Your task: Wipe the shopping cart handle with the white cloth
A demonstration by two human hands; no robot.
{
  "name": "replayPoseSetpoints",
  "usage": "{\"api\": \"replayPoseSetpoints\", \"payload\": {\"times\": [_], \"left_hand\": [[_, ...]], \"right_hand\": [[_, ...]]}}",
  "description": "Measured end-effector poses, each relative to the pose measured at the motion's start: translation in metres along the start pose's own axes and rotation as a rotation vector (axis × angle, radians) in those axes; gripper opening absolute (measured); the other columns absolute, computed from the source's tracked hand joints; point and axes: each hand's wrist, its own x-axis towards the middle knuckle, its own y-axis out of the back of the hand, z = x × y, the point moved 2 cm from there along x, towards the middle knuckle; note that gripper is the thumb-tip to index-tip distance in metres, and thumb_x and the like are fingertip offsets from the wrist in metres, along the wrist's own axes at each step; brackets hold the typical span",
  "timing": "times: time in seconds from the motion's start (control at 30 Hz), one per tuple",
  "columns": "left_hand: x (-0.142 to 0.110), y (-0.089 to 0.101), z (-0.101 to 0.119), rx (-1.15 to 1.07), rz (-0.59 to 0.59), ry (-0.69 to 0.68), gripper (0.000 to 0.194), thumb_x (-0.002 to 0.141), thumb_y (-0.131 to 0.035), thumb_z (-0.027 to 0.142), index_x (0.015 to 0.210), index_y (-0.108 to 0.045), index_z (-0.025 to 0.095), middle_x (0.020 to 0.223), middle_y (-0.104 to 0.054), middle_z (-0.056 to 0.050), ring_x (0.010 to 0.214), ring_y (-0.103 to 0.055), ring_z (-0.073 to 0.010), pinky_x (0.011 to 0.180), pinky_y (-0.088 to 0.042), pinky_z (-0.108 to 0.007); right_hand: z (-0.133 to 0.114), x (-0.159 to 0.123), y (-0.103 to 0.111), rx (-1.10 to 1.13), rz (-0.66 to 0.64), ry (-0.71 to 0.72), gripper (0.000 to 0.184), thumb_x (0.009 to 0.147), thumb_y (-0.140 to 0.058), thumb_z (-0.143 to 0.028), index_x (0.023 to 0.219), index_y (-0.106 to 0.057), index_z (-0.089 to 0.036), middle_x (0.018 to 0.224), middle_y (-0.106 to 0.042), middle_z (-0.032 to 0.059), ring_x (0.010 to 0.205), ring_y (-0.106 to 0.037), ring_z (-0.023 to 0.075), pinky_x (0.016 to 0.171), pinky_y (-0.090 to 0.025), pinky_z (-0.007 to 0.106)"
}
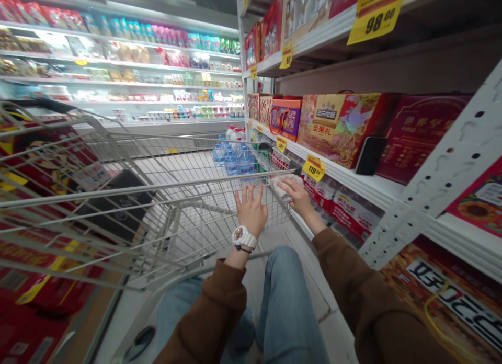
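My left hand [251, 207], with a white watch on its wrist, rests on the wire side of a metal shopping cart [157, 196], fingers spread flat against the mesh. At the cart's far corner my right hand [296, 194] presses a white cloth [280, 185] onto the top rail. Its fingers curl over the cloth. Both arms are in brown sleeves, and my knees in blue jeans show below.
On the right, store shelves [353, 178] carry red gift boxes and yellow price tags. A dark phone [369, 155] leans on the shelf. Bottled water [235, 157] stands beyond the cart. A refrigerated display [117, 66] lines the back wall. Red boxes are stacked at the left.
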Motion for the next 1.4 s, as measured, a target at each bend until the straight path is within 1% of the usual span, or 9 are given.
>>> {"api": "replayPoseSetpoints", "payload": {"times": [0.13,0.23,0.43,0.63,0.8,0.93,1.13,1.3,1.4], "left_hand": [[0.003,0.000,-0.001,0.005,-0.008,-0.004,0.058,0.082,-0.049,0.018,0.140,-0.052,0.020,0.141,-0.055,-0.011,0.137,-0.041,-0.0315,0.122,-0.017,-0.056],[0.003,-0.001,-0.001,0.003,-0.006,0.001,0.059,0.081,-0.051,0.018,0.139,-0.053,0.021,0.140,-0.055,-0.010,0.137,-0.041,-0.0314,0.122,-0.017,-0.056],[0.002,-0.001,-0.001,-0.005,-0.015,0.002,0.059,0.081,-0.051,0.019,0.140,-0.052,0.021,0.141,-0.054,-0.011,0.138,-0.040,-0.0310,0.122,-0.015,-0.055],[0.001,0.000,-0.002,-0.012,-0.007,-0.003,0.059,0.081,-0.049,0.017,0.141,-0.051,0.020,0.141,-0.054,-0.010,0.138,-0.039,-0.0312,0.122,-0.014,-0.055],[-0.002,0.005,-0.002,-0.017,-0.021,-0.011,0.058,0.082,-0.050,0.018,0.140,-0.051,0.021,0.141,-0.053,-0.010,0.137,-0.040,-0.0305,0.123,-0.015,-0.053],[-0.004,0.012,-0.002,-0.025,-0.034,-0.017,0.057,0.082,-0.050,0.018,0.139,-0.052,0.019,0.139,-0.054,-0.011,0.135,-0.042,-0.0301,0.123,-0.016,-0.051],[-0.004,0.015,-0.003,-0.027,-0.019,-0.033,0.056,0.081,-0.053,0.019,0.136,-0.054,0.017,0.137,-0.055,-0.012,0.134,-0.042,-0.0306,0.121,-0.019,-0.051],[-0.006,0.015,-0.001,-0.006,-0.013,-0.043,0.059,0.079,-0.054,0.019,0.138,-0.052,0.017,0.139,-0.053,-0.012,0.135,-0.041,-0.0316,0.121,-0.019,-0.051],[-0.005,0.018,0.002,0.004,-0.022,-0.031,0.058,0.079,-0.055,0.019,0.138,-0.053,0.017,0.137,-0.054,-0.013,0.134,-0.042,-0.0321,0.121,-0.020,-0.052]], "right_hand": [[0.003,0.003,0.006,0.020,-0.067,0.017,0.074,0.068,-0.045,0.004,0.134,-0.059,-0.026,0.134,-0.061,0.0069,0.128,-0.054,0.0224,0.108,-0.045,0.043],[0.004,0.006,0.009,0.016,-0.029,0.037,0.074,0.069,-0.044,0.005,0.135,-0.058,-0.027,0.135,-0.060,0.0059,0.134,-0.049,0.0225,0.112,-0.041,0.045],[0.003,-0.012,-0.008,-0.005,-0.015,0.003,0.074,0.068,-0.047,0.006,0.133,-0.060,-0.028,0.134,-0.060,0.0070,0.134,-0.049,0.0233,0.111,-0.043,0.044],[0.003,-0.052,-0.020,0.052,-0.223,0.111,0.075,0.066,-0.047,0.007,0.133,-0.060,-0.026,0.131,-0.063,0.0093,0.131,-0.052,0.0223,0.107,-0.046,0.045],[0.007,-0.054,-0.014,0.011,-0.062,0.037,0.070,0.073,-0.048,0.005,0.134,-0.059,-0.028,0.137,-0.059,0.0084,0.138,-0.045,0.0239,0.112,-0.040,0.049],[0.011,-0.051,-0.024,-0.023,0.031,0.009,0.068,0.074,-0.046,0.005,0.132,-0.061,-0.027,0.136,-0.060,0.0070,0.139,-0.044,0.0236,0.115,-0.037,0.049],[0.008,-0.079,-0.042,0.023,0.004,0.034,0.062,0.076,-0.045,0.004,0.129,-0.064,-0.022,0.129,-0.063,0.0101,0.135,-0.048,0.0245,0.111,-0.043,0.048],[0.016,-0.060,-0.023,-0.020,0.047,-0.005,0.063,0.080,-0.045,0.002,0.133,-0.060,-0.027,0.137,-0.059,0.0060,0.138,-0.045,0.0237,0.117,-0.035,0.049],[0.020,-0.058,-0.022,-0.054,0.065,-0.011,0.062,0.079,-0.044,0.003,0.131,-0.062,-0.027,0.136,-0.060,0.0061,0.140,-0.043,0.0239,0.118,-0.034,0.049]]}}
